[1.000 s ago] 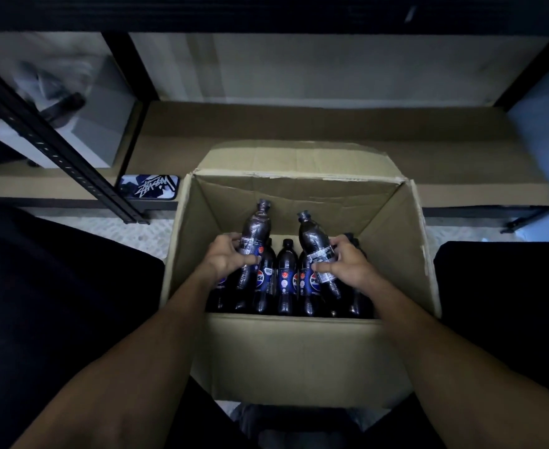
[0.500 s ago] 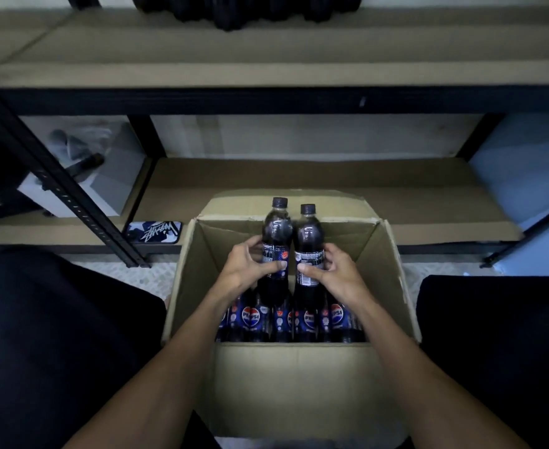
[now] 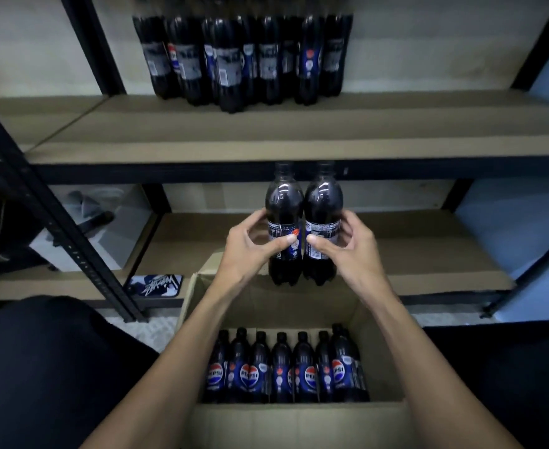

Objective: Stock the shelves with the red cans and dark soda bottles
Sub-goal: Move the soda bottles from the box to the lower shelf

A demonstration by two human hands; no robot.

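Progress on the stocking job reads as partial from my station. A cluster of dark soda bottles already stands upright on the upper shelf, bunched toward its back wall, with bare board in front and to either side. I count that portion as done.

Two bottles are in transit. My left hand has its thumb and fingers wrapped round the label of the left bottle. My right hand is clamped the same way on the right bottle. Both bottles are upright, side by side and touching. They are held clear above the cardboard box, and their caps reach about level with the front edge of the upper shelf. Neither rests on any board yet.

Outstanding stock is as follows. A row of bottles stands in the box against its near wall, at least seven caps showing, none yet shelved. The rest of the box floor appears vacant, though my forearms hide part of it. The lower shelf behind the box carries no drinks that I can see.

No red cans appear anywhere in view, so I cannot tell how that half of the job stands. In my judgement, well under the full task is complete.
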